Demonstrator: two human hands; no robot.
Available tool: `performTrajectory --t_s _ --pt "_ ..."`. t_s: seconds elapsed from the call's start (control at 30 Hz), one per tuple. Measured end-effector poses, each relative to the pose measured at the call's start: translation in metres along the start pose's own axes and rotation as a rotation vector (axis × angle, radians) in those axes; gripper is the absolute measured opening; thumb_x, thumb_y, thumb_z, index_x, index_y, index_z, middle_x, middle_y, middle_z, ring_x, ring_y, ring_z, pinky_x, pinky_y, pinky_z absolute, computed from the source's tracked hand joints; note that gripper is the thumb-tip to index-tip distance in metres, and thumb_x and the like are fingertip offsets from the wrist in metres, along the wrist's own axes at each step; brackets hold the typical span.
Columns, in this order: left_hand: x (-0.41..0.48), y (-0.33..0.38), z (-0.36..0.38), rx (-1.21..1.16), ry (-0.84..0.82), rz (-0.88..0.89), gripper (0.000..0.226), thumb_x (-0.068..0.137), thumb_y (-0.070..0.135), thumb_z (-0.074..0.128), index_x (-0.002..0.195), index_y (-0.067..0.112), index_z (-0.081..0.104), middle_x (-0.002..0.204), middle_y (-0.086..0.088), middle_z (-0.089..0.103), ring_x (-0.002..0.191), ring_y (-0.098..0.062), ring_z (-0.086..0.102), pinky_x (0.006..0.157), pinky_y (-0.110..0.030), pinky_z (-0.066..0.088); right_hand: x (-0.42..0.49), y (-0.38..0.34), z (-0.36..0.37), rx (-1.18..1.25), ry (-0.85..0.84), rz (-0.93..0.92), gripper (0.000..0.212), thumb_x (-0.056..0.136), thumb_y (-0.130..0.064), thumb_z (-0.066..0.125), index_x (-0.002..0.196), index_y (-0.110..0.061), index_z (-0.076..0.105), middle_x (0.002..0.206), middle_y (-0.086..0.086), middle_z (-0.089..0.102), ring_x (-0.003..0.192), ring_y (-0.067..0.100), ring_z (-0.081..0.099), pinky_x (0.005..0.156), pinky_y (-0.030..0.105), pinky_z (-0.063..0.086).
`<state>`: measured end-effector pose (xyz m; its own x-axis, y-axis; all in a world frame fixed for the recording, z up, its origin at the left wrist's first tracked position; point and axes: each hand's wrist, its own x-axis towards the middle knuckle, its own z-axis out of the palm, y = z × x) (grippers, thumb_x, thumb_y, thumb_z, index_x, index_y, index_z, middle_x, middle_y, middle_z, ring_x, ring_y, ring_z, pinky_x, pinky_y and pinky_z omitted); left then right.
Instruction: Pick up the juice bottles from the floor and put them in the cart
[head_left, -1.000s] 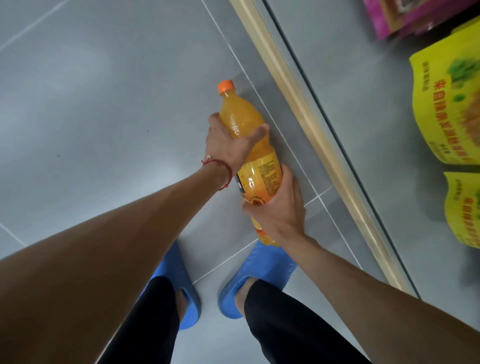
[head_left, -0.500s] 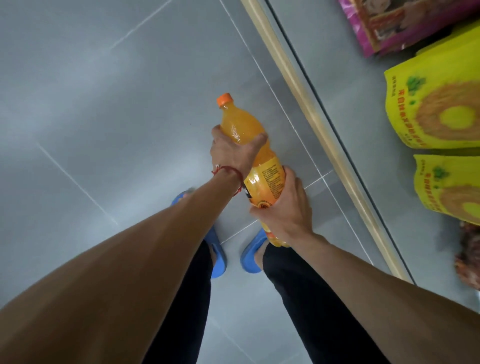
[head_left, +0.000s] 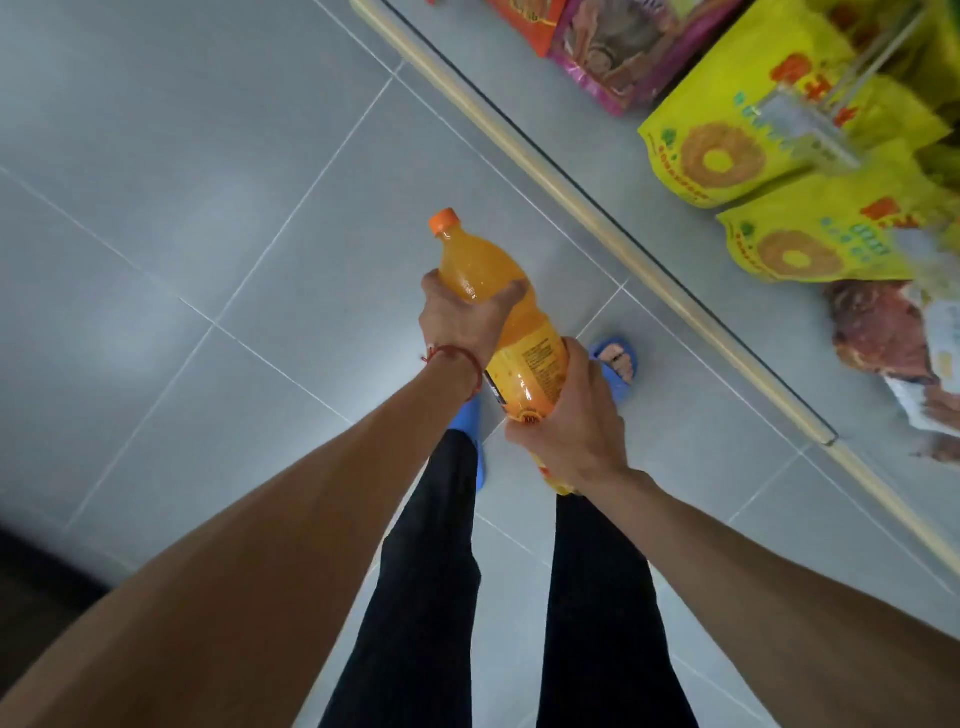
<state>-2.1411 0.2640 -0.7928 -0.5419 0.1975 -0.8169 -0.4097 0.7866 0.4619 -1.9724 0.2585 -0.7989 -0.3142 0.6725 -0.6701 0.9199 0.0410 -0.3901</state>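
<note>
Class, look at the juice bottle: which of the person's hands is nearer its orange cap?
Left. The left hand grips the juice bottle just below its orange cap; the right hand holds the bottle's lower half, farther from the cap.

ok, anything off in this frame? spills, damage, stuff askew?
Nothing stands out. The juice bottle is capped and looks intact. The left hand grips its upper body and the right hand its lower part. No spill shows on the floor.
</note>
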Motion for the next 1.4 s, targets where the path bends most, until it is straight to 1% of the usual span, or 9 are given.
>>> performTrajectory --t_s 0.1,0.27,0.43,0.5,0.67,0.77,0.9,1.1,1.4 --pt "-0.046 0.001 -0.015 0.035 -0.04 -0.005 0.083 0.072 0.052 0.084 0.136 0.022 0.04 0.097 0.011 0.053 0.08 -0.005 0.054 0.055 -0.022 0.042 -0.051 -0.006 -0.012 0.021 0.003 0.035 0.106 0.059 -0.046 0.087 0.146 -0.031 0.027 0.121 -0.002 0.048 0.108 0.023 0.054 0.079 0.039 0.047" --pt "-0.123 -0.015 -0.026 0.078 -0.107 -0.003 0.085 0.074 0.049 0.084 0.139 0.02 0.038 0.116 0.0 0.059 0.095 -0.02 0.061 0.058 -0.025 0.046 -0.14 0.0 -0.035 0.073 0.03 0.107 0.102 0.06 -0.046 0.084 0.145 -0.033 0.029 0.118 -0.003 0.049 0.103 0.023 0.055 0.081 0.04 0.049" --pt "-0.189 -0.033 -0.025 0.176 -0.192 0.089 0.086 0.072 0.048 0.086 0.138 0.019 0.039 0.108 0.005 0.058 0.089 -0.014 0.061 0.057 -0.021 0.044 -0.216 0.023 -0.044 0.145 0.106 0.181 0.101 0.058 -0.046 0.081 0.144 -0.036 0.029 0.117 -0.005 0.049 0.103 0.022 0.055 0.082 0.043 0.051" --pt "-0.216 -0.042 -0.023 0.243 -0.229 0.148 0.087 0.072 0.05 0.086 0.139 0.019 0.039 0.106 0.007 0.057 0.095 -0.018 0.061 0.063 -0.024 0.048 -0.246 0.032 -0.044 0.188 0.143 0.213 0.102 0.057 -0.047 0.081 0.143 -0.038 0.028 0.116 -0.007 0.048 0.104 0.021 0.054 0.082 0.041 0.049" --pt "-0.283 -0.064 -0.021 0.311 -0.348 0.255 0.083 0.071 0.049 0.086 0.135 0.022 0.041 0.111 0.006 0.06 0.106 -0.023 0.063 0.094 -0.046 0.056 -0.322 0.058 -0.045 0.259 0.268 0.276 0.103 0.056 -0.051 0.083 0.142 -0.038 0.027 0.115 -0.009 0.047 0.1 0.017 0.05 0.077 0.038 0.042" --pt "-0.323 -0.079 -0.02 0.241 -0.485 0.299 0.067 0.072 0.045 0.085 0.122 0.028 0.043 0.108 0.009 0.063 0.103 -0.018 0.066 0.089 -0.045 0.059 -0.37 0.071 -0.047 0.329 0.351 0.293 0.102 0.056 -0.053 0.082 0.142 -0.037 0.03 0.119 -0.009 0.05 0.1 0.017 0.052 0.078 0.038 0.043" --pt "-0.377 -0.088 -0.011 0.154 -0.693 0.296 0.055 0.076 0.043 0.082 0.12 0.035 0.051 0.111 0.006 0.069 0.094 -0.013 0.073 0.066 -0.032 0.06 -0.435 0.089 -0.055 0.445 0.426 0.322 0.104 0.058 -0.057 0.083 0.144 -0.04 0.028 0.125 -0.012 0.051 0.103 0.017 0.056 0.082 0.04 0.049" --pt "-0.458 -0.092 0.029 0.196 -0.956 0.337 0.06 0.065 0.04 0.089 0.117 0.028 0.063 0.11 -0.005 0.075 0.103 -0.03 0.072 0.075 -0.043 0.059 -0.519 0.119 -0.074 0.61 0.537 0.361 0.101 0.053 -0.062 0.081 0.141 -0.042 0.034 0.12 -0.014 0.054 0.1 0.016 0.059 0.081 0.04 0.054" --pt "-0.561 -0.122 0.11 0.468 -1.067 0.376 0.06 0.058 0.048 0.087 0.111 0.036 0.063 0.094 0.006 0.077 0.085 -0.019 0.077 0.069 -0.041 0.059 -0.586 0.182 -0.093 0.806 0.621 0.513 0.105 0.052 -0.058 0.086 0.141 -0.044 0.032 0.121 -0.01 0.055 0.105 0.019 0.059 0.087 0.045 0.056"
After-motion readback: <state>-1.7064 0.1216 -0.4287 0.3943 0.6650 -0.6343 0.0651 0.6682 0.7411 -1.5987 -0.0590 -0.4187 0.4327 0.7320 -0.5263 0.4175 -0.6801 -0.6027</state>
